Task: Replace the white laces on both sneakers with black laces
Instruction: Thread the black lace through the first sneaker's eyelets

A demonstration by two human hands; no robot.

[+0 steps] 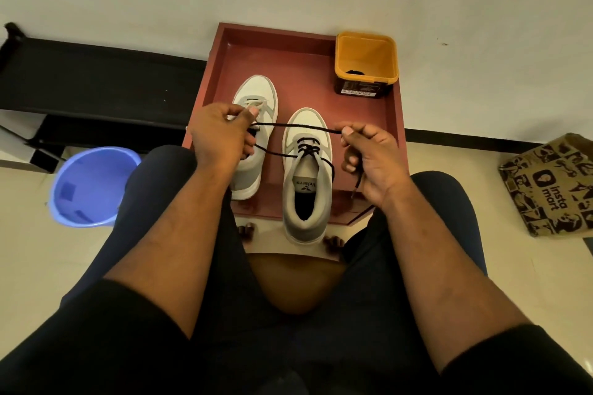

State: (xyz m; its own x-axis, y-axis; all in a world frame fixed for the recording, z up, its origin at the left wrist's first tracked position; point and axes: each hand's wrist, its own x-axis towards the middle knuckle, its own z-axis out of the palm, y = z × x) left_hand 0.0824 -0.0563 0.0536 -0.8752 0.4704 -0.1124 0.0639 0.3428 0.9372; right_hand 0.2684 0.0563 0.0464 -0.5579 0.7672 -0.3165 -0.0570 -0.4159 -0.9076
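Observation:
Two white and grey sneakers stand on a dark red tray (pixel 396 125). The right sneaker (pixel 307 176) has a black lace (pixel 301 126) threaded through its lower eyelets. My left hand (pixel 218 135) pinches one stretch of that lace above the left sneaker (pixel 256 112), which still shows white lacing near its toe. My right hand (pixel 365 157) pinches the other stretch beside the right sneaker, and a loose end hangs below its fingers. The lace runs taut between both hands.
A yellow tub (pixel 365 58) with something black inside stands at the tray's back right corner. A blue bucket (pixel 90 186) is on the floor at the left, a printed paper bag (pixel 552 186) at the right. A black rack (pixel 96 83) lines the wall.

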